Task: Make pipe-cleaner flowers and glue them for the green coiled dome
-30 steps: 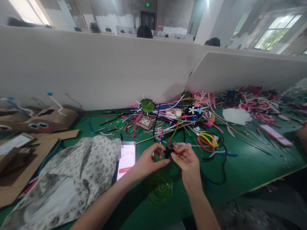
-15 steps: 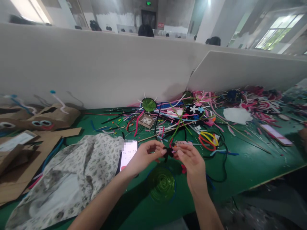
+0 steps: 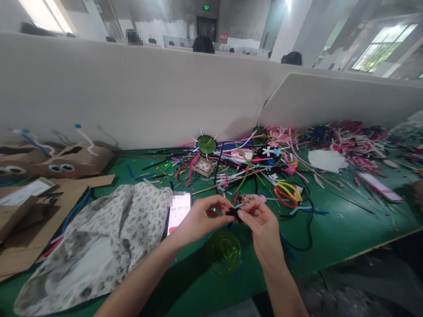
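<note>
Black and fuzzy, one small piece (image 3: 235, 215) with short lobes sits between two bare hands, above the green surface (image 3: 350, 224). Thumb and forefinger of the left hand (image 3: 211, 218) pinch one side of it; the fingers of the right hand (image 3: 262, 224) grasp the other, bent and close together (its exact outline is partly hidden by them). Just below the hands lies one translucent green disc (image 3: 223, 255), round, glossy and ringed like ripples, with a blue edge.

Two phones rest on the surface: a timer phone (image 3: 179, 212) beside the left forearm, reading 00:37:53, and a second phone (image 3: 381, 187) far to the right. One cloth (image 3: 115, 229), soft and rumpled, printed with grey-green leaves, lies left of the timer phone. Beyond the hands, two green pipe cleaners (image 3: 250, 169) cross in an X, and two loops, a yellow loop (image 3: 291, 190) and a red loop (image 3: 280, 201), overlap. One flat rectangular block (image 3: 203, 166), brown with a mottled top, lies near a spiked green disc (image 3: 206, 144) with white prongs. At left, one folded cardboard figure (image 3: 77, 160) carries two round eyes.
</note>
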The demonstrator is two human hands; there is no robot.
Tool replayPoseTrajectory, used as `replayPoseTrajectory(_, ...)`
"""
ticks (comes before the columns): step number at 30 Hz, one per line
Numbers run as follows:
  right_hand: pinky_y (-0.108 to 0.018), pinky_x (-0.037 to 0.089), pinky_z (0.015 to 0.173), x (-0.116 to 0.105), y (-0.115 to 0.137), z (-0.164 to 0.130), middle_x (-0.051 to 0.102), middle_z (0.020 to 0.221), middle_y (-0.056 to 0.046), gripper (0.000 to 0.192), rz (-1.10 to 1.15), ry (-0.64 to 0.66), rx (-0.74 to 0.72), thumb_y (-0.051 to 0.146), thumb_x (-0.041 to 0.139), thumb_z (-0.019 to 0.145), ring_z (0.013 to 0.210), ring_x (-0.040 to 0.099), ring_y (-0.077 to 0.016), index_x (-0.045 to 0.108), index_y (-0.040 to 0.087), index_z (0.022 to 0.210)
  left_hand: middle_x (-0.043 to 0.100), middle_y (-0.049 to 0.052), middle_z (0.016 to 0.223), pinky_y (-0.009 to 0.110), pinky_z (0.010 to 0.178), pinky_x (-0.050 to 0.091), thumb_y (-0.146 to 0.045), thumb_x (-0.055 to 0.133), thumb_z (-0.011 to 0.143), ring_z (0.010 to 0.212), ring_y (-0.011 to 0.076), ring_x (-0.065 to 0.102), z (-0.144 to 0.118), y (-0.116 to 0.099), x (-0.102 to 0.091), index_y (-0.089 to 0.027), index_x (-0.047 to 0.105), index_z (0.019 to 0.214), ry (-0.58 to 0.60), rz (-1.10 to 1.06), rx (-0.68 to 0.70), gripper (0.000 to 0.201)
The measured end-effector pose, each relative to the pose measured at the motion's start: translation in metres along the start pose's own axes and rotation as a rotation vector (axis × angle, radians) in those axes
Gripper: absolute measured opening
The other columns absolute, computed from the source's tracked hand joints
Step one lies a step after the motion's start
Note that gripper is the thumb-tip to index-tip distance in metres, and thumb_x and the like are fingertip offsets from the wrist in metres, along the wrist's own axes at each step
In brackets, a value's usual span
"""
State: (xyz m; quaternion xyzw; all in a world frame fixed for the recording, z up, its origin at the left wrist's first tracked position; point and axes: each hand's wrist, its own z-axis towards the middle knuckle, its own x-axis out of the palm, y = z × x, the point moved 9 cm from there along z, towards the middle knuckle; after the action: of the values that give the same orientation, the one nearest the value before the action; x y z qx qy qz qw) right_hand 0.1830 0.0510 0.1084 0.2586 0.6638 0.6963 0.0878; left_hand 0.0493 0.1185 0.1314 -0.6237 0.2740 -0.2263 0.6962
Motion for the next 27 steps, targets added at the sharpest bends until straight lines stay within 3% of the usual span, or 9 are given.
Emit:
replayPoseTrajectory(5,-0.026,0.051,0.075,0.004,-0.003,-0.001,0.065,0.081,0.0,0.022,0.008,0.049,-0.031,0.033,0.077,0.073,0.077,0.062,-0.0127,0.061,0.022,0.083,0.068,0.003,0.084,0.023,0.068,0.049,-0.028,0.077,0.074,0.079,0.0145,0.063,0.002,0.005,-0.003,-0.017,0.069,0.086,0.02,-0.02,0.015,0.018)
replayPoseTrajectory(8,-0.036,0.05,0.092,0.013,-0.004,-0.004,0.068,0.107,-0.007,0.033,-0.072,0.251,-0.105,0.042,0.074,0.076,0.103,0.063,-0.021,0.067,0.024,0.103,0.067,0.002,0.084,0.023,0.071,0.05,-0.025,0.08,0.071,0.08,0.0134,0.062,0.004,0.008,-0.004,-0.017,0.068,0.082,0.046,-0.2,0.033,0.019)
replayPoseTrajectory(10,-0.038,0.049,0.095,0.012,-0.01,-0.007,0.067,0.113,-0.008,0.037,-0.164,0.354,-0.114,0.044,0.073,0.076,0.107,0.062,-0.0234,0.068,0.025,0.107,0.066,0.001,0.083,0.023,0.072,0.051,-0.022,0.082,0.069,0.079,0.0127,0.062,0.005,0.01,-0.002,-0.017,0.067,0.082,0.084,-0.297,0.04,0.02)
replayPoseTrajectory(15,-0.032,0.054,0.079,-0.013,-0.014,-0.008,0.069,0.09,-0.004,0.017,-0.334,0.238,-0.171,0.035,0.071,0.08,0.087,0.065,-0.0191,0.072,0.025,0.093,0.063,0.0,0.082,0.022,0.065,0.052,-0.02,0.082,0.069,0.077,0.0123,0.061,0.01,0.022,0.01,-0.017,0.065,0.082,0.144,-0.404,-0.033,0.022)
replayPoseTrajectory(20,-0.034,0.054,0.084,-0.015,0.006,-0.009,0.067,0.109,-0.005,0.032,-0.524,0.163,-0.337,0.03,0.07,0.08,0.097,0.065,-0.0201,0.066,0.028,0.111,0.062,0.001,0.082,0.022,0.06,0.053,-0.023,0.081,0.07,0.077,0.0139,0.061,0.009,0.038,0.027,-0.016,0.065,0.082,0.173,-0.488,-0.143,0.022)
replayPoseTrajectory(23,-0.033,0.054,0.082,-0.009,0.012,-0.016,0.07,0.099,-0.004,0.01,-0.617,0.221,-0.442,0.026,0.064,0.085,0.094,0.066,-0.0198,0.07,0.026,0.093,0.063,0.001,0.081,0.022,0.058,0.054,-0.025,0.082,0.069,0.075,0.0134,0.061,-0.002,0.053,0.03,-0.016,0.065,0.083,0.112,-0.539,-0.224,0.024)
replayPoseTrajectory(27,-0.032,0.055,0.077,-0.009,0.011,-0.031,0.072,0.084,-0.002,0.007,-0.682,0.218,-0.546,0.019,0.064,0.085,0.082,0.067,-0.018,0.068,0.024,0.087,0.063,0.0,0.076,0.019,0.057,0.053,-0.028,0.082,0.07,0.071,0.0118,0.061,-0.028,0.079,0.033,-0.017,0.064,0.085,-0.049,-0.592,-0.365,0.026)
